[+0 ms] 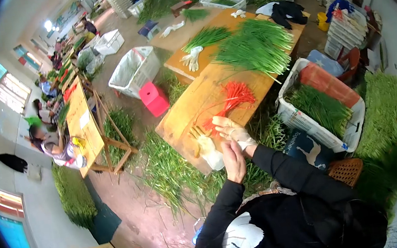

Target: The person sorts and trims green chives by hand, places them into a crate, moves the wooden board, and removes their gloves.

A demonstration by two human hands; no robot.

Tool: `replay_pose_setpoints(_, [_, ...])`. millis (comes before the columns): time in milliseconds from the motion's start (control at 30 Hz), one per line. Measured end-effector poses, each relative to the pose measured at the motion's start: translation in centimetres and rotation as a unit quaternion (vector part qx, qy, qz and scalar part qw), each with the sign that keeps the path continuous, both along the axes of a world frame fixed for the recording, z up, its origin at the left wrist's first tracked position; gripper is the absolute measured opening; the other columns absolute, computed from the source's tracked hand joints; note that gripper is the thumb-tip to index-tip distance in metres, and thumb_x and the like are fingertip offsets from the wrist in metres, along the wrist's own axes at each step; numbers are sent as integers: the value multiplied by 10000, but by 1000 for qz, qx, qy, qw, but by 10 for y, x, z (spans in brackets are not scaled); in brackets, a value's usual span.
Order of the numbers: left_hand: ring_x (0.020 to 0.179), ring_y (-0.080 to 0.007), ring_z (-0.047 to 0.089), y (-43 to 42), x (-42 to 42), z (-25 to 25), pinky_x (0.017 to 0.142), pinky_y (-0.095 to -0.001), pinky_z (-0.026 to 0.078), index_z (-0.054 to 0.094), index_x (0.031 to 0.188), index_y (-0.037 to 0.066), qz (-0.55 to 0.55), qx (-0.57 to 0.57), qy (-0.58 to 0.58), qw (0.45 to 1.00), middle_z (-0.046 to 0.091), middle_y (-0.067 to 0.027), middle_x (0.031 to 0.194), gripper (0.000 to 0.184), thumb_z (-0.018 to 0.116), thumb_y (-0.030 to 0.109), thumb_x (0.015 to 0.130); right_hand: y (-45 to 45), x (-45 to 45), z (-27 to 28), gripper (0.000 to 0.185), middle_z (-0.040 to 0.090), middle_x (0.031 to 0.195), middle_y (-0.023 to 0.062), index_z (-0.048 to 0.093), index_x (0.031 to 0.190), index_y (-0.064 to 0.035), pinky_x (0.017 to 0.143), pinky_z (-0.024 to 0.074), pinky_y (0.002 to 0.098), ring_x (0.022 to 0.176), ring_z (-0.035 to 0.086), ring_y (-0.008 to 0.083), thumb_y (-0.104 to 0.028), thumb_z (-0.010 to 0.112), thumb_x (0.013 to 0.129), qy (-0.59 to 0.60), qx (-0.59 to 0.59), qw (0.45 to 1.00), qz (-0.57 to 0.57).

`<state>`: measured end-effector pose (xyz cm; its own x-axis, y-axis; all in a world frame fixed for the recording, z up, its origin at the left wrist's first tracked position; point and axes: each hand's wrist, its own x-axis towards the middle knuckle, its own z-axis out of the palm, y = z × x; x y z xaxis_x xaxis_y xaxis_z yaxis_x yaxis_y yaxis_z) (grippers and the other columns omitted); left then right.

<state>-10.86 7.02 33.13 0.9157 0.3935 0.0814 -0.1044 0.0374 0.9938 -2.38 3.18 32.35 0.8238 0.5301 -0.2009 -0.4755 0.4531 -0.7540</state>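
Note:
My right hand (231, 131) is held palm up over the near edge of the wooden table, its fingers stretched out and holding nothing. A thin pale covering (247, 140), which looks like a glove, wraps its palm and wrist. My left hand (234, 163) is closed at the heel of the right hand, pinching that covering; its fingertips are partly hidden. Beside both hands lies a white work glove (208, 151) with yellowish fingers, on the table corner. Just past my right fingertips is a bundle of red ties (238, 97), some strands loose.
Long green stalks (255, 45) are heaped across the table (183, 118), with another white glove (193, 58) nearby. A white crate (301, 111) of greens stands to the right. Cut greens (163, 163) cover the floor at left, near a pink stool (154, 98). People sit along another table (85, 133).

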Motion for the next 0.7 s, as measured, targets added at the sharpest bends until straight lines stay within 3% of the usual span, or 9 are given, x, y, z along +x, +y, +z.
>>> replay_pose_setpoints(67, [585,-249,416,-5,20,-2,569,-319,361,386,820,-13,94,220,-33,970,427,-147,644,176,362,151,880,-1,10,-17,391,418,1224,88,407,1191,-44,938,274,306,1122,379,199,-53,444,802,-14,16,998,-55])
replay_pose_setpoints(167, [633,-357,451,3,33,-14,590,-398,359,411,797,-24,58,398,88,911,451,-223,672,191,416,161,846,-8,21,-30,420,433,1208,92,417,1177,-32,937,283,319,1107,394,207,-22,470,761,-29,13,993,-117])
replay_pose_setpoints(200, [657,-369,464,2,31,-17,597,-410,364,430,792,-24,59,392,111,911,474,-238,691,191,436,162,833,-5,13,-44,424,430,1211,96,422,1174,-31,939,282,321,1111,392,209,-19,472,753,-17,-2,991,-136])
replay_pose_setpoints(267, [661,-381,466,6,38,-19,583,-453,350,456,699,-6,67,395,-8,916,488,-222,664,193,486,156,799,-9,11,-27,438,476,1150,109,448,1125,-7,980,241,324,1096,412,225,92,407,700,67,62,983,-157])
replay_pose_setpoints(467, [678,-361,450,-7,42,6,612,-431,347,495,766,-7,-4,390,-86,917,481,-198,692,110,514,100,751,-44,-11,12,351,494,1140,105,454,1127,-5,968,254,281,1099,418,158,-41,474,779,-53,166,969,-177])
replay_pose_setpoints(567, [663,-360,437,-28,32,26,606,-436,338,499,749,-1,-84,390,-147,905,483,-187,690,84,521,74,717,-65,-27,38,340,500,1131,101,471,1108,9,928,301,261,1079,432,149,-63,505,778,-27,138,970,-201])
replay_pose_setpoints(600, [650,-296,450,-30,29,27,600,-372,365,470,759,-3,-65,405,-191,892,464,-159,652,80,506,68,759,-68,-33,45,336,501,1129,100,476,1101,12,911,319,254,1066,441,147,-69,513,777,7,133,973,-186])
replay_pose_setpoints(667, [634,-217,445,-48,11,37,597,-284,377,432,773,1,-189,162,-27,968,438,-138,650,101,482,80,809,-87,-42,43,342,477,1157,81,476,1116,-28,903,330,250,1042,456,147,-149,525,800,-61,108,964,-235])
replay_pose_setpoints(700, [627,-136,424,-48,11,34,600,-227,371,411,785,18,-188,198,-48,961,435,-79,661,104,468,89,836,-89,-39,36,355,463,1171,76,467,1131,-46,909,323,247,1048,450,144,-200,513,814,-111,32,964,-237])
